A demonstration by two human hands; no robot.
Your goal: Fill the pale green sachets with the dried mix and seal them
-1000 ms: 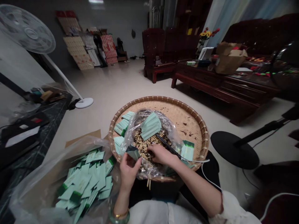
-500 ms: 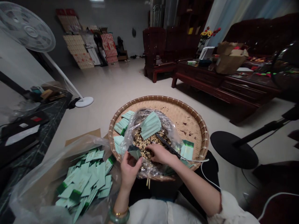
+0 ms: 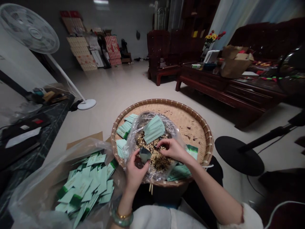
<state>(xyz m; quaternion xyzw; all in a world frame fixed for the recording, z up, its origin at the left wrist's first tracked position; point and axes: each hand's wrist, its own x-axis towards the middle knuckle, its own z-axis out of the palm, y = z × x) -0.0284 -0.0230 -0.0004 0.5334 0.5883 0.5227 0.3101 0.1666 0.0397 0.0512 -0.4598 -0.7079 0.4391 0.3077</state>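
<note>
My left hand [image 3: 137,168] grips a small green sachet [image 3: 145,154], its mouth spread open and facing up. To its right, my right hand [image 3: 172,149] hovers over the loose dried mix [image 3: 162,160], thumb and fingers pinched together; a small dark bit shows at the fingertips, too small to name. The mix, pale and dark flakes, lies in a clear plastic bag [image 3: 132,136] on a round woven bamboo tray [image 3: 197,127]. A fanned stack of flat green sachets [image 3: 154,128] rests on the mix. More sachets [image 3: 179,171] lie under my right forearm.
Left of the tray, a large clear bag [image 3: 35,190] holds many green packets [image 3: 88,183]. A white standing fan [image 3: 87,104] is beyond it. To the right stand a black round base [image 3: 234,156] and a dark wooden table [image 3: 209,79]. A white cable [image 3: 208,166] crosses the tray rim.
My right hand has lifted from the mix and moved right and up, now covering the black stick-like tool seen before. My left hand has shifted slightly right, and the sachet's mouth shows wider.
</note>
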